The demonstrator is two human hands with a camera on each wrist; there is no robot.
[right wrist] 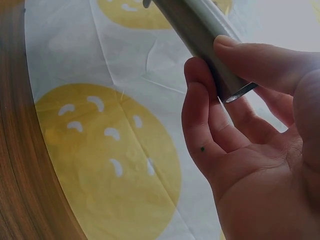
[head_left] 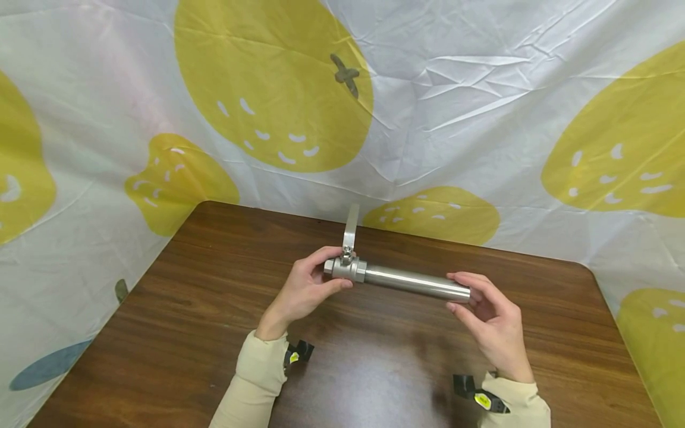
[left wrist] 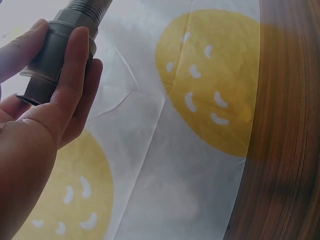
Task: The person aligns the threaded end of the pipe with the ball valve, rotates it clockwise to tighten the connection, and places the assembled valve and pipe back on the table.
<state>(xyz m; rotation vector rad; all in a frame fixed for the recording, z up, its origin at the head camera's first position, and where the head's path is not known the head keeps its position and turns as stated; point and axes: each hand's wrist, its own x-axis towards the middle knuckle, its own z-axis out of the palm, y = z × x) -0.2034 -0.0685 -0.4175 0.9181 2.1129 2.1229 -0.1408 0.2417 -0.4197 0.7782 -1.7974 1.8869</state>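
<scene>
Above the table, a steel ball valve [head_left: 346, 271] is joined to a long, smooth metal pipe [head_left: 412, 282] pointing right and slightly down. The valve's flat lever [head_left: 350, 229] sticks out away from the person. My left hand [head_left: 301, 289] grips the valve body between thumb and fingers. With thumb and fingertips, my right hand [head_left: 497, 321] pinches the pipe near its free end. In the left wrist view, screw threads [left wrist: 89, 7] show beside the valve's hex collar. The pipe's open end [right wrist: 240, 93] faces the right palm in the right wrist view.
Under the hands is a dark wood-grain table [head_left: 203, 297] with rounded far corners. A white cloth [head_left: 460, 131] printed with yellow fruit hangs along its back and sides. Each wrist wears a black camera mount, like the left one [head_left: 299, 352].
</scene>
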